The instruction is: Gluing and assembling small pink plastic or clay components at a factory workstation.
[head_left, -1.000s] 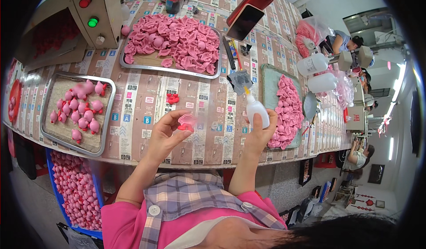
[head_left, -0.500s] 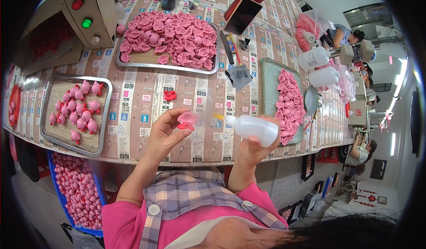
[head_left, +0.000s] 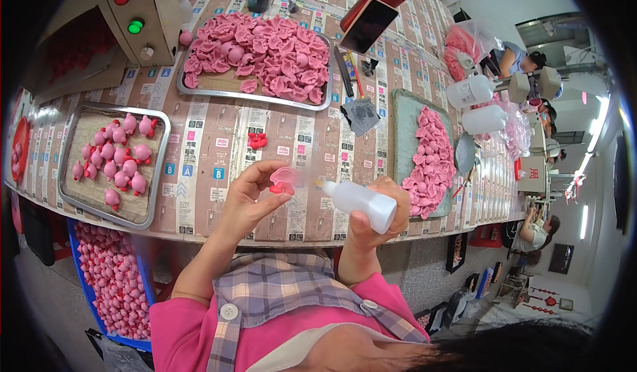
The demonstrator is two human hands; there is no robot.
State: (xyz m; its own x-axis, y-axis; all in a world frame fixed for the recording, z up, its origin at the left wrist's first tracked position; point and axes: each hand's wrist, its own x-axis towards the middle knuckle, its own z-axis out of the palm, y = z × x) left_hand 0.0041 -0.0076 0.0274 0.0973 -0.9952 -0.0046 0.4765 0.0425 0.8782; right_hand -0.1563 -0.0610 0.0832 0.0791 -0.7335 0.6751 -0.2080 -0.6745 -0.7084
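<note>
Between thumb and fingers, my left hand (head_left: 244,203) pinches a thin pink plastic shell (head_left: 285,175) with a red foot-like part (head_left: 281,189) at its lower edge. A translucent white squeeze bottle (head_left: 363,203) lies in the grip of my right hand (head_left: 377,229). The bottle is tilted, its yellowish nozzle (head_left: 320,182) pointing left at the shell with a small gap between them. Beyond my hands, a loose red part (head_left: 257,140) rests on the table.
A metal tray (head_left: 255,102) heaped with pink shells stands beyond; another tray (head_left: 93,196) at left holds finished pink figures. Shells cover part of a greenish tray (head_left: 406,123) at right. A phone (head_left: 369,25), a machine (head_left: 142,23) and a blue crate (head_left: 78,252) surround the work area.
My right hand has brought the bottle left and slightly down, so its nozzle is closer to the shell. The left hand keeps its hold on the shell. The whole view has shifted slightly.
</note>
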